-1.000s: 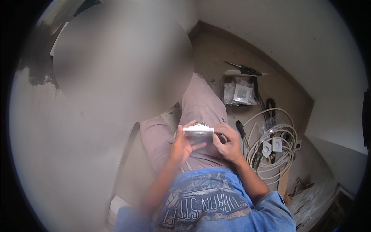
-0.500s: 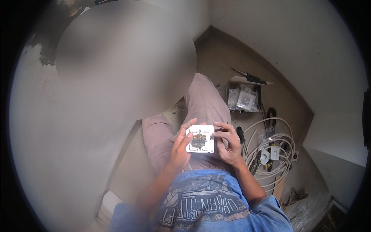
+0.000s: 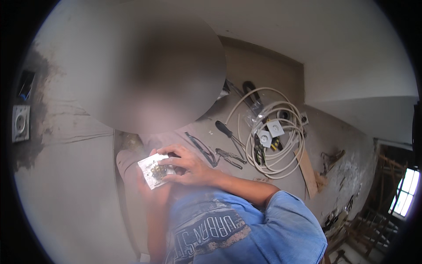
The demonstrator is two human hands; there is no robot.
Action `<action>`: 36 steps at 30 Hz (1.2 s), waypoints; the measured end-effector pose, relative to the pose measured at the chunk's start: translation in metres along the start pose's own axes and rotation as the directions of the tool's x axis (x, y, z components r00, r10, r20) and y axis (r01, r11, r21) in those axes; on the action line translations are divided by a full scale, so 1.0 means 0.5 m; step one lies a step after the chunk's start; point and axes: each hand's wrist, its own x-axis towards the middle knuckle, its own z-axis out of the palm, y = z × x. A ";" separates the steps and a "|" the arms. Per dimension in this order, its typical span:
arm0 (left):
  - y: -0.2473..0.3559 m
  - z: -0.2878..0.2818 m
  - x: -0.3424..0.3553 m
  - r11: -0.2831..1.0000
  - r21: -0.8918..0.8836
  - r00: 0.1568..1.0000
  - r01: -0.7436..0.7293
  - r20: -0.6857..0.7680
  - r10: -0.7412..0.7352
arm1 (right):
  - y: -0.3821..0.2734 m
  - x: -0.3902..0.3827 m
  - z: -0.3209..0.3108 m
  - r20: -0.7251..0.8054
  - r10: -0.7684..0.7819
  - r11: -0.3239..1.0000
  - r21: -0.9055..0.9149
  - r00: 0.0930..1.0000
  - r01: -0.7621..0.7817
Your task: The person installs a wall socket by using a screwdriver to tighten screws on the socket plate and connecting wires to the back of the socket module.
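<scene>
A square white wall socket is held in front of me, its back with brass-coloured terminals facing up. My left hand grips it from below and the side; most of those fingers are hidden behind it. Over its right side reaches my right hand, thumb and fingers bent onto the socket's edge and terminals. What the right fingertips do there is partly blurred. My lap lies underneath, in pale trousers.
On the floor to the right lie a coil of white cable, a black-handled screwdriver, pliers, two white sockets and a wooden strip. Another socket sits in the left wall. A grey blur covers the upper middle.
The view has turned, so the cable coil and tools sit higher and further left. Both hands have shifted left with the socket. My right hand has moved from beside it onto its back.
</scene>
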 end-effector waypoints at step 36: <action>0.210 -0.046 -0.035 0.127 0.799 0.633 -0.588 0.357 0.687 | 0.322 -0.251 -0.149 -0.451 0.580 0.699 -0.152 0.678 -0.699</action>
